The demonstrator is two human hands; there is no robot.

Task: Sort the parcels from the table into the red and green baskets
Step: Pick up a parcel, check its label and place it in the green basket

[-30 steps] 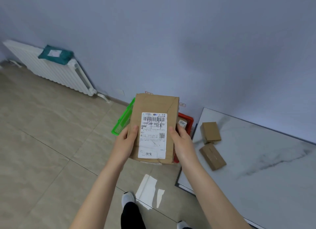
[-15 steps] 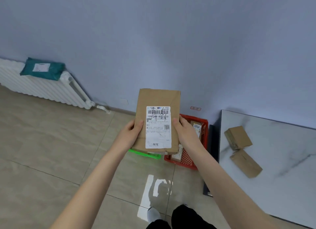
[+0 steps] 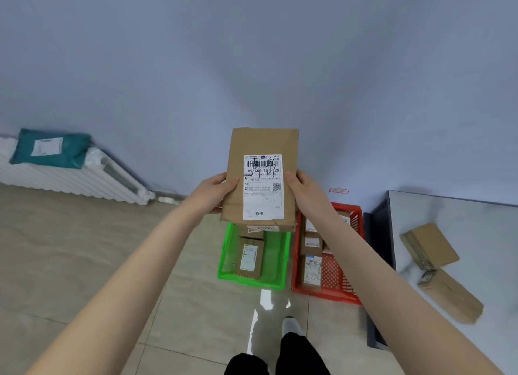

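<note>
I hold a flat brown cardboard parcel [image 3: 262, 145] with a white shipping label upright in front of me. My left hand [image 3: 214, 191] grips its left edge and my right hand [image 3: 304, 191] grips its right edge. Below it on the floor stand the green basket [image 3: 277, 262] with parcels inside and, right of it, the red basket [image 3: 336, 273] with several parcels. The held parcel hangs above the far end of the green basket. Two brown parcels [image 3: 430, 245] [image 3: 451, 296] lie on the white marble table [image 3: 476, 234] at the right.
A white radiator [image 3: 70, 178] runs along the wall at the left with a teal mailer bag [image 3: 50, 150] on top. Beige floor tiles spread to the left. My feet [image 3: 291, 327] stand just before the baskets. The blue wall is close behind the baskets.
The view has swung so that both baskets now lie straight ahead and closer. The parcel stays held in both hands, now above the green basket's far end.
</note>
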